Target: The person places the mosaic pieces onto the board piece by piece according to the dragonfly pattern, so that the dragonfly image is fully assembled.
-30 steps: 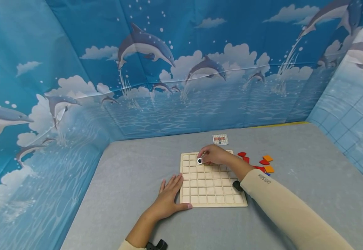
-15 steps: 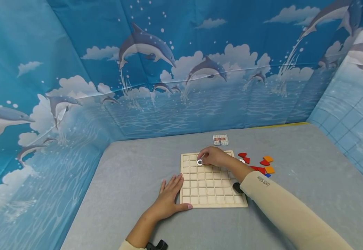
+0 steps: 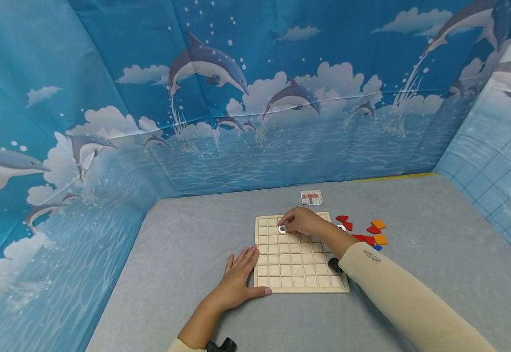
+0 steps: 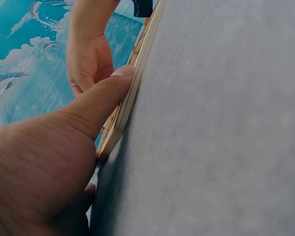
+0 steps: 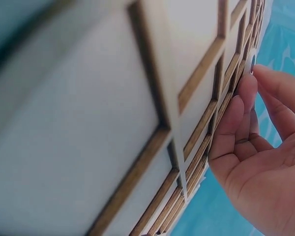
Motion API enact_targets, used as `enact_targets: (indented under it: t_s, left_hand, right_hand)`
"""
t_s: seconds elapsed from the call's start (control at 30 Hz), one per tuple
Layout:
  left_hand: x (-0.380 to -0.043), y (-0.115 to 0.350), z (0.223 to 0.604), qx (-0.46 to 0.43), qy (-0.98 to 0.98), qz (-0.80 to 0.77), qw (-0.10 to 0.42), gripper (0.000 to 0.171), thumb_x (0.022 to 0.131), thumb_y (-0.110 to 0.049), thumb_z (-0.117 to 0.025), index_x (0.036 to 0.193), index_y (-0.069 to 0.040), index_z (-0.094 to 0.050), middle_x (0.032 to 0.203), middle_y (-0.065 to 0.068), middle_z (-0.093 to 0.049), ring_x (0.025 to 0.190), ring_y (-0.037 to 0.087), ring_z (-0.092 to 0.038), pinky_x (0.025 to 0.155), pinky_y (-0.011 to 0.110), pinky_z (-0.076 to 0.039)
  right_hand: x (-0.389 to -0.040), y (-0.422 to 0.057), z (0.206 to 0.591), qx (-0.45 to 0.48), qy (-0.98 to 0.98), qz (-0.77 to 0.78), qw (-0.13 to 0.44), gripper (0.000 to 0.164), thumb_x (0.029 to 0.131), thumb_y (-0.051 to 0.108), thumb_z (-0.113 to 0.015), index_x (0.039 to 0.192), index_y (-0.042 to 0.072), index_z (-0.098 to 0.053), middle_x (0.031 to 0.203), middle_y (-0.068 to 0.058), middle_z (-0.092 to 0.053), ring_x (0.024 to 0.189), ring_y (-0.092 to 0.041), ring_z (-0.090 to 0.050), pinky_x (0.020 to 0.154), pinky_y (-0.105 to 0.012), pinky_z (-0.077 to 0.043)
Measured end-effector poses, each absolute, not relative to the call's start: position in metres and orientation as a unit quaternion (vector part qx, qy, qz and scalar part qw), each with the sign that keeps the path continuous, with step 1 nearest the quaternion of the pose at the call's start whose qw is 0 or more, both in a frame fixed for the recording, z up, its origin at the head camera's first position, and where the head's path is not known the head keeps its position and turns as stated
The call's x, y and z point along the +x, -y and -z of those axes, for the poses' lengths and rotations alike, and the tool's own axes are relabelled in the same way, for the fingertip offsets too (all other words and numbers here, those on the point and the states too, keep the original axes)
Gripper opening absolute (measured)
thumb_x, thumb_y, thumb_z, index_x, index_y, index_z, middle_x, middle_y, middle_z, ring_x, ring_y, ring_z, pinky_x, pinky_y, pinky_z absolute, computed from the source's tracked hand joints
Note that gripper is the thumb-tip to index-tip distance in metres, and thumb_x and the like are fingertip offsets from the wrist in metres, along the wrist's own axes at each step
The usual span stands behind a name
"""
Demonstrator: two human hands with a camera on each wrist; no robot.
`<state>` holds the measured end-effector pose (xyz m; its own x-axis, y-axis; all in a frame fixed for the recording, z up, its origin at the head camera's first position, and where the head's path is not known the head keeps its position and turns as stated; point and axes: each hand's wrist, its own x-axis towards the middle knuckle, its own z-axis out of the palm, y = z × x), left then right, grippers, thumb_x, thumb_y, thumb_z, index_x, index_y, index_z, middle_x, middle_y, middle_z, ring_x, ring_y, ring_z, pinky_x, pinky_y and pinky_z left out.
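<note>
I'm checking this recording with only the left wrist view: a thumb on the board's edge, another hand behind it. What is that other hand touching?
Observer: The right hand touches a round white-rimmed piece at the far-left part of the grid board.
Operator: And the fingers beside that thumb?
Observer: On the left hand, they lie straight, reaching the board's left edge.
Operator: Anything lying past the board's far edge?
Observer: Yes, a small printed card lies beyond it.

Blue dolphin-printed fabric [image 3: 255,151] hung at twelve o'clock; a narrow yellow strip [image 3: 396,177] edged the grey tabletop [image 3: 189,234] at three.
</note>
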<state>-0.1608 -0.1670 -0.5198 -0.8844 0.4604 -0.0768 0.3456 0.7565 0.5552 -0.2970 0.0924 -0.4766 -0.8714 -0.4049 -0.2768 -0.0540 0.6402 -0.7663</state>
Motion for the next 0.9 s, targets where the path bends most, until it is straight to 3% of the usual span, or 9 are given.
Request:
enact_targets:
  t_s: [0.2, 0.37, 0.63, 0.77, 0.9]
  left_hand:
    - [-0.161, 0.167, 0.519, 0.215, -0.932, -0.273, 0.105, 0.106, 0.084, -0.063, -0.072, 0.163, -0.013, -0.021, 0.172, -0.002, -0.013, 0.16, 0.028, -0.008, 0.125, 0.063, 0.002]
    - [-0.161, 0.167, 0.52, 0.217, -0.931, -0.275, 0.106, 0.106, 0.084, -0.064, -0.071, 0.163, -0.013, -0.021, 0.172, -0.002, -0.013, 0.16, 0.028, -0.008, 0.125, 0.063, 0.002]
    - [-0.161, 0.168, 0.518, 0.215, -0.93, -0.278, 0.107, 0.106, 0.084, -0.063, -0.072, 0.163, -0.013, -0.021, 0.172, -0.001, -0.013, 0.16, 0.028, -0.008, 0.125, 0.063, 0.002]
    - [-0.161, 0.168, 0.518, 0.214, -0.93, -0.277, 0.11, 0.107, 0.084, -0.064, -0.071, 0.163, -0.014, -0.02, 0.172, -0.002, -0.012, 0.16, 0.027, -0.008, 0.125, 0.063, 0.003]
    - [-0.161, 0.168, 0.518, 0.213, -0.929, -0.282, 0.112, 0.107, 0.084, -0.065, -0.071, 0.163, -0.014, -0.02, 0.172, -0.003, -0.012, 0.16, 0.027, -0.007, 0.125, 0.063, 0.004]
  right_hand:
    - [-0.297, -0.095, 0.476, -0.128, -0.872, 0.415, 0.225, 0.024, 0.099, 0.012, -0.061, 0.119, 0.011, -0.075, 0.081, -0.006, -0.067, 0.07, -0.016, -0.051, 0.064, -0.028, -0.043]
    - [-0.297, -0.102, 0.475, -0.14, -0.864, 0.43, 0.222, 0.026, 0.099, 0.014, -0.063, 0.123, 0.012, -0.074, 0.1, -0.007, -0.072, 0.08, -0.017, -0.061, 0.07, -0.032, -0.051]
    - [-0.291, -0.12, 0.461, -0.168, -0.824, 0.489, 0.231, 0.033, 0.103, 0.015, -0.056, 0.134, 0.012, -0.066, 0.108, -0.021, -0.067, 0.09, -0.03, -0.061, 0.079, -0.042, -0.052]
    - [-0.289, -0.132, 0.456, -0.179, -0.815, 0.503, 0.226, 0.035, 0.104, 0.016, -0.056, 0.138, 0.012, -0.063, 0.121, -0.02, -0.065, 0.102, -0.029, -0.065, 0.088, -0.045, -0.054]
    - [-0.29, -0.147, 0.454, -0.172, -0.809, 0.515, 0.224, 0.036, 0.104, 0.016, -0.058, 0.139, 0.012, -0.062, 0.105, -0.018, -0.064, 0.095, -0.026, -0.06, 0.085, -0.044, -0.05]
